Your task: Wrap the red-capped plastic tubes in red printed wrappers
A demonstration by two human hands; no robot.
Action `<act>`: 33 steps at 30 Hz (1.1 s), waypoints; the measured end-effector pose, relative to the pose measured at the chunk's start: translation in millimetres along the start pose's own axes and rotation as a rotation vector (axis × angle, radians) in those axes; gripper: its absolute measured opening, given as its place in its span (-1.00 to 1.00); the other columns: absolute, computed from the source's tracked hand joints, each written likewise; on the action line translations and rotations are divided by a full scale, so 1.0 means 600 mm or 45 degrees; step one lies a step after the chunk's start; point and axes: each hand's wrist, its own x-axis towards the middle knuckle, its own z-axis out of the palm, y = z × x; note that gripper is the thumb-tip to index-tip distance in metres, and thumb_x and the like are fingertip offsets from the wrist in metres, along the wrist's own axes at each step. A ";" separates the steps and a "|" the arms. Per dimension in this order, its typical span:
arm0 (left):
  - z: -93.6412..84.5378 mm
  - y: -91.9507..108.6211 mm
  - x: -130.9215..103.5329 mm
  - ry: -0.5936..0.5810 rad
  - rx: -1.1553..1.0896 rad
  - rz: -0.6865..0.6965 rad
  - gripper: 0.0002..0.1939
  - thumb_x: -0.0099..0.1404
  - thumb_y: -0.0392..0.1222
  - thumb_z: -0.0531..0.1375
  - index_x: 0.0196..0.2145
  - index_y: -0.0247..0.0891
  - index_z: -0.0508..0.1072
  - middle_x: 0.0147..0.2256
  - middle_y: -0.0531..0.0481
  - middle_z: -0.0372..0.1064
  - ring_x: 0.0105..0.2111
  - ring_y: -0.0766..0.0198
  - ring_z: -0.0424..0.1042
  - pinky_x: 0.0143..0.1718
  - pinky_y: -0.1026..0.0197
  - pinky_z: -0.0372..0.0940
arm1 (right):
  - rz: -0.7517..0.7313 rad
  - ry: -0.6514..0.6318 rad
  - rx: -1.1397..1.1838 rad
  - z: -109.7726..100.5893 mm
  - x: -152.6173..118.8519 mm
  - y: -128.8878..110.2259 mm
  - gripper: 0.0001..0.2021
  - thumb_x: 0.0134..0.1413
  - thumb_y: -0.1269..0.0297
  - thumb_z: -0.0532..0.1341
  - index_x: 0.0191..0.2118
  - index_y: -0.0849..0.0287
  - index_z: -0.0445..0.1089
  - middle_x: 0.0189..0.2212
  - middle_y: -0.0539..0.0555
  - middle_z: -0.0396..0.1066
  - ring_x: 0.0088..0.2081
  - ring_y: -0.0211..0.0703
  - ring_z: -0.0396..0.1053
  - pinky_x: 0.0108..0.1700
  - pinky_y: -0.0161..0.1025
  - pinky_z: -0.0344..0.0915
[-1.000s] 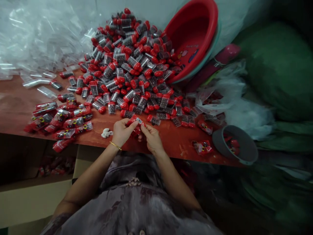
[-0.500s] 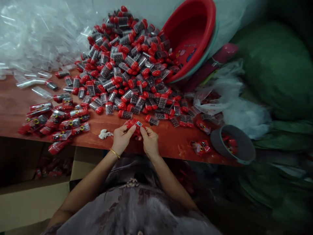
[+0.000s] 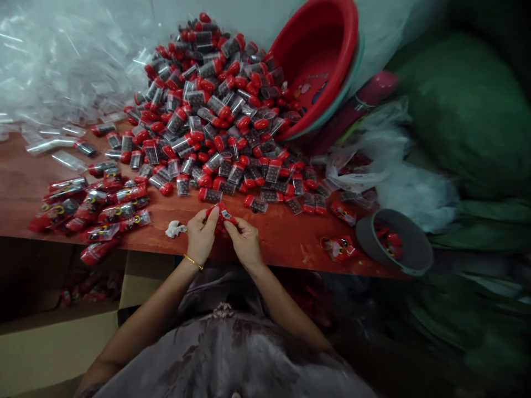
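Note:
Between my hands is a small red packet (image 3: 224, 214) with a white barcode label, held over the table's front edge. My left hand (image 3: 201, 236) pinches its left side, thumb on top. My right hand (image 3: 244, 242) grips the packet's right side with thumb and fingers. Beyond them rises a big heap of small clear tubes with red caps (image 3: 215, 119) and dark contents. Left of my hands lies a crumpled white scrap (image 3: 175, 228). Farther left is a pile of red printed packets (image 3: 97, 207).
A red basin (image 3: 350, 33) leans at the heap's right. A grey bowl (image 3: 418, 265) with red pieces stands at the table's right edge, near a loose packet (image 3: 341, 248). Clear plastic sleeves (image 3: 70, 72) fill the back left. Below, at left, an open cardboard box (image 3: 62, 342) contains red packets.
Both hands have shifted slightly left with the red packet, and the packet has tilted so its label slants more. The piles look the same.

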 end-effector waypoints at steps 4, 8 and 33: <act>0.002 0.003 -0.007 -0.011 0.049 0.027 -0.67 0.15 0.01 0.22 -0.59 -0.30 0.40 -0.62 0.12 0.21 -0.57 0.40 0.13 -0.52 0.32 0.09 | -0.058 0.060 -0.107 0.000 0.000 -0.003 -0.74 0.05 0.11 0.14 -0.49 0.17 0.36 -0.59 -0.07 0.31 -0.52 -0.29 0.20 -0.43 -0.34 0.17; 0.011 0.001 -0.021 0.013 -0.104 -0.090 -0.62 0.16 0.10 0.18 -0.55 -0.30 0.41 -0.59 0.10 0.26 -0.56 0.39 0.17 -0.49 0.32 0.14 | -0.059 0.148 -0.136 0.008 0.001 0.001 -0.65 0.09 0.05 0.10 -0.59 0.16 0.24 -0.65 -0.10 0.17 -0.55 -0.33 0.10 -0.46 -0.36 0.11; -0.018 0.026 0.013 -0.081 -0.609 -0.694 -0.62 -0.13 0.03 0.40 -0.53 -0.31 0.41 -0.62 0.08 0.38 -0.61 0.40 0.34 -0.53 0.30 0.29 | -0.418 -0.038 -1.574 -0.132 0.095 0.013 -0.60 0.06 0.24 0.16 0.03 0.25 0.31 0.07 0.27 0.31 0.00 0.16 0.21 0.01 0.07 0.11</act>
